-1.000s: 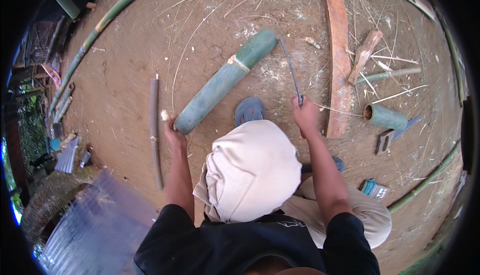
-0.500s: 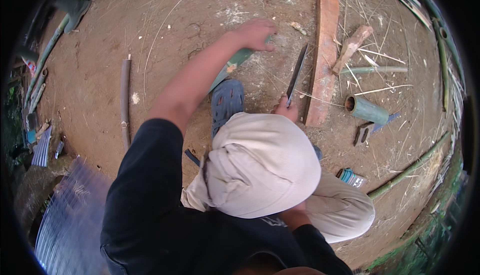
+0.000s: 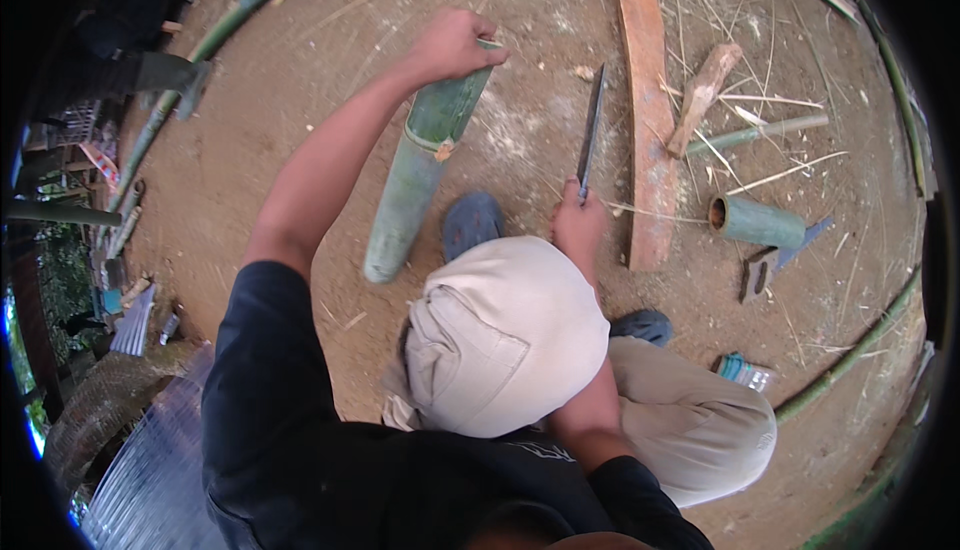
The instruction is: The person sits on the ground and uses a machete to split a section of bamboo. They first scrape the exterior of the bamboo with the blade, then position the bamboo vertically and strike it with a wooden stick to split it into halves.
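A green bamboo section (image 3: 412, 185) stands out to my left, tilted, with a joint ring and a pale chipped spot near its middle. My left hand (image 3: 457, 45) grips its far end, thumb and fingers around the rim. In my right hand (image 3: 579, 218) is a long dark-bladed knife (image 3: 592, 130), its blade pointing away from me. The knife's handle is mostly hidden by the fingers. The blade stays apart from the bamboo.
A reddish wooden plank (image 3: 645, 100) lies right of the knife. Beyond it are a wood block (image 3: 704, 98), a short bamboo tube (image 3: 757, 221), a handsaw (image 3: 762, 268) and a plastic bottle (image 3: 745, 371). Clear corrugated sheeting (image 3: 150, 470) sits at lower left. Thin strips litter the dirt ground.
My left hand has moved left and away from me, bringing the bamboo section out from beside my shoe. The brown stick on the left is no longer visible. The knife stays in my right hand.
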`<act>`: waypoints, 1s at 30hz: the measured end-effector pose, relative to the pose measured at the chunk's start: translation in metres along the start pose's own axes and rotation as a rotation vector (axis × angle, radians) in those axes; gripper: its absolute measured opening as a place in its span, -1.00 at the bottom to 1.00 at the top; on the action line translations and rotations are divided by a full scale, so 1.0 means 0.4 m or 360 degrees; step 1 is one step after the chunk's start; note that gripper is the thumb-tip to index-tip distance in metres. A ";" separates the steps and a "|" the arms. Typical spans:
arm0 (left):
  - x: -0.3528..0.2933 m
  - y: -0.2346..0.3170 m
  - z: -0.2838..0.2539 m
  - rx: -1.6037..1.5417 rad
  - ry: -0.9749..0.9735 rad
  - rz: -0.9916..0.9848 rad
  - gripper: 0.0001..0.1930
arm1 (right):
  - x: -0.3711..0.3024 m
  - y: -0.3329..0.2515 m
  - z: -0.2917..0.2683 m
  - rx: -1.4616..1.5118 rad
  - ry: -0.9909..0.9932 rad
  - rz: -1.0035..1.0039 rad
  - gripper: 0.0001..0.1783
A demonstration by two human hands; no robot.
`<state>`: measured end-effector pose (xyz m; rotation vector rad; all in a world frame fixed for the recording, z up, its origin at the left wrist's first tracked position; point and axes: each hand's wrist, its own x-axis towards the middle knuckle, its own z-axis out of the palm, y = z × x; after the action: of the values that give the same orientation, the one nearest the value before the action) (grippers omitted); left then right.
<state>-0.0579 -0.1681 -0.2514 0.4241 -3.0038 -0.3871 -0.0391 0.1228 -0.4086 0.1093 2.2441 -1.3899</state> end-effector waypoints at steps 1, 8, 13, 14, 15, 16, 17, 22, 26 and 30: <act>-0.019 0.018 -0.097 -0.0012 0.0151 0.0005 -0.53 | -0.010 -0.033 -0.004 0.0014 -0.0026 -0.0033 -0.47; -0.164 0.218 -0.537 0.0177 0.1335 0.0046 -0.52 | -0.100 -0.256 -0.093 0.0197 -0.0023 -0.0508 -0.57; -0.180 0.280 -0.505 0.0203 0.1601 0.0099 -0.49 | -0.249 -0.359 -0.206 0.0120 0.0002 -0.0751 -0.57; -0.169 0.287 -0.477 0.0177 0.1633 0.0109 -0.50 | -0.282 -0.383 -0.235 0.0112 -0.0011 -0.0749 -0.57; -0.163 0.282 -0.444 0.0166 0.1633 0.0103 -0.52 | -0.325 -0.402 -0.259 0.0096 -0.0045 -0.0729 -0.57; -0.162 0.284 -0.413 0.0135 0.1650 0.0101 -0.52 | -0.356 -0.409 -0.269 0.0083 -0.0081 -0.0708 -0.57; -0.153 0.293 -0.385 0.0096 0.1676 0.0111 -0.52 | -0.368 -0.403 -0.271 0.0013 -0.0026 -0.0777 -0.61; -0.168 0.331 -0.319 -0.0002 0.1843 0.0133 -0.58 | -0.393 -0.326 -0.246 0.0018 -0.0141 -0.0887 -0.71; -0.204 0.329 -0.313 0.0388 0.2200 0.0104 -0.61 | -0.357 -0.361 -0.210 -0.0062 -0.0226 -0.1111 -0.67; -0.239 0.311 -0.312 -0.0890 0.1684 -0.0177 -0.63 | -0.342 -0.416 -0.178 -0.0067 -0.0300 -0.1432 -0.67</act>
<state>0.0157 -0.0551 -0.1033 0.5148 -1.7689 -0.6991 0.0014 0.1302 -0.1856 -1.1177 2.2270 -1.6518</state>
